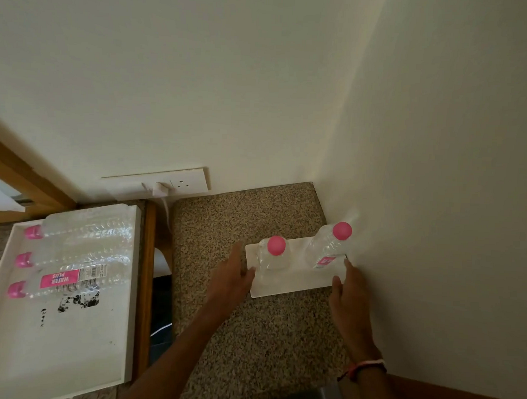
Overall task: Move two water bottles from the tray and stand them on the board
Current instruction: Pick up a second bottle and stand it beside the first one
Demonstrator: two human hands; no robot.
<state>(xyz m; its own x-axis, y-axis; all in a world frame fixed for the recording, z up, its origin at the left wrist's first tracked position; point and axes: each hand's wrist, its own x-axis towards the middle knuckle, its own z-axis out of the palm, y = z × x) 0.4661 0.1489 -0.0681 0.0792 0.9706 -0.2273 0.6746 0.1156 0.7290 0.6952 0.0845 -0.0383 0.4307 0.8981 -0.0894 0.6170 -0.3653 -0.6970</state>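
Two clear water bottles with pink caps stand upright on a small white board (294, 285): the left bottle (274, 256) and the right bottle (330, 248), close to the wall. My left hand (232, 278) is open beside the board's left edge, fingertips near the left bottle's base. My right hand (344, 292) is open at the board's right front corner, just in front of the right bottle. Neither hand holds anything. On the left, a white tray (53, 341) carries three more pink-capped bottles (79, 256) lying on their sides.
The board rests on a speckled granite counter (249, 336) in a wall corner; the right wall (439, 208) is very near the right bottle. A wall socket (177, 184) with a plugged white cable lies behind. A wooden frame (146, 284) separates tray and counter.
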